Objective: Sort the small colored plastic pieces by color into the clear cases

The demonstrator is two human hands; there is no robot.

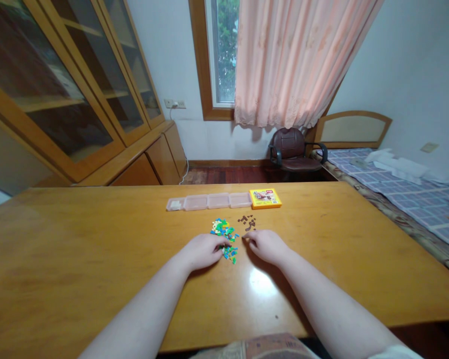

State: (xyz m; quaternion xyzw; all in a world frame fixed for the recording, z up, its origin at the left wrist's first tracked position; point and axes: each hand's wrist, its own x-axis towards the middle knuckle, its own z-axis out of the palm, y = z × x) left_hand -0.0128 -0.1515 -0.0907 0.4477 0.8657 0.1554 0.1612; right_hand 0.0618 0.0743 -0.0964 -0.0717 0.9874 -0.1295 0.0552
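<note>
1. The left hand (204, 251) is partly curled, its fingers at the mixed-colour pieces (220, 227); whether it grips any is unclear.
2. The right hand (267, 245) is loosely closed, forefinger pointing left, just near of the brown pieces (251, 223); I cannot tell if it holds one.
3. The mixed-colour pieces lie left of the brown ones on the tabletop (115, 234).
4. Beyond them, a clear compartment tray (207, 196) meets a yellow box (271, 205) at right.
</note>
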